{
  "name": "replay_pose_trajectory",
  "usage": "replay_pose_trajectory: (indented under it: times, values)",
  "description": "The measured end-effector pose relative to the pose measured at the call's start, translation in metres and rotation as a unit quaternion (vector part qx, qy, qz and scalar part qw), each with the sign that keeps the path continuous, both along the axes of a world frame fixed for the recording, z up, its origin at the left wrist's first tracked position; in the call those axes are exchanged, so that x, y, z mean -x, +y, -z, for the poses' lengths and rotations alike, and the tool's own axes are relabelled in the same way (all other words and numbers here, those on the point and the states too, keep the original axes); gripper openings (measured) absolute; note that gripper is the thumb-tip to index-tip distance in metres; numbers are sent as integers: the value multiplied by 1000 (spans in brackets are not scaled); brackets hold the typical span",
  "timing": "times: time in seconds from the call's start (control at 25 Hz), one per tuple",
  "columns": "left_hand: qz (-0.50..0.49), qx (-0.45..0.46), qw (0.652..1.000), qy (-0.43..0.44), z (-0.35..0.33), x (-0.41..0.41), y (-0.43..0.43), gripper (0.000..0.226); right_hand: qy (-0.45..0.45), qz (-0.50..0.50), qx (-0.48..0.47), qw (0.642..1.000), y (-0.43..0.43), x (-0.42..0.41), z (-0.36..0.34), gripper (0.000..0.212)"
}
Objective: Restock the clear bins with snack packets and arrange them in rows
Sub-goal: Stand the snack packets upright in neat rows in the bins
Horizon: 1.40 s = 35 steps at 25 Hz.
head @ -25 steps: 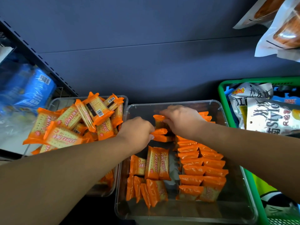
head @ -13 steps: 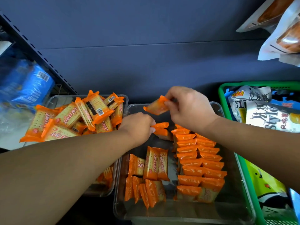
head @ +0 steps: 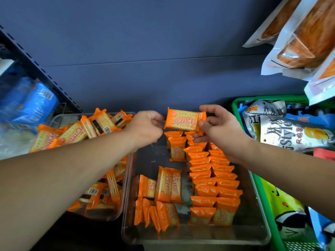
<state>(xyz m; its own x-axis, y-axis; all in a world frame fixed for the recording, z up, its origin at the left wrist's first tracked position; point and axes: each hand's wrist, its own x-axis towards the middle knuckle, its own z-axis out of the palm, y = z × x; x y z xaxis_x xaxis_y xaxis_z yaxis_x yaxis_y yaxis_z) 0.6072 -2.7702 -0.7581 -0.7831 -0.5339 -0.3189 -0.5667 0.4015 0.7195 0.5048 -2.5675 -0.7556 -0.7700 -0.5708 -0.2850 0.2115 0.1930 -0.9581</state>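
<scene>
Item 1: cracker packet [head: 184, 120], orange, held level in the air over the 12 o'clock end of the middle clear bin [head: 199, 240]. My left hand [head: 145, 128] pinches its left crimp, the packet at that hand's 3 o'clock. My right hand [head: 219, 127] pinches its right end between thumb and fingers, the packet at its 9 o'clock.
Item 2: rows of packets [head: 212, 178], on edge along the bin's 3 o'clock side (loose packets [head: 163, 196] lie toward 7 o'clock).
Item 3: second clear bin [head: 101, 217], at 9 o'clock, heaped with like packets.
Item 4: green basket [head: 235, 105], at 3 o'clock, holding snack bags [head: 290, 131].
</scene>
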Motion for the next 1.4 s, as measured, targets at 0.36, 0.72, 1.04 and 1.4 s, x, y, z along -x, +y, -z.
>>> replay_pose_trajectory:
  times: [0.36, 0.72, 1.04, 1.4]
  values:
    - [110, 76, 991, -21, -8, -25, -21, 22, 260, -152, -178, 937, -20, 0, 17, 18]
    - [246, 199, 941, -118, 19, 5, 7, 39, 297, -164, -167, 926, 5, 17, 30, 19]
    - [112, 161, 980, -29, 73, -12, 33, 23, 326, -169, -170, 914, 7, 27, 31, 15]
    - [84, 207, 975, -18, 84, -13, 40, 27, 312, -176, -163, 919, 9, 26, 34, 15]
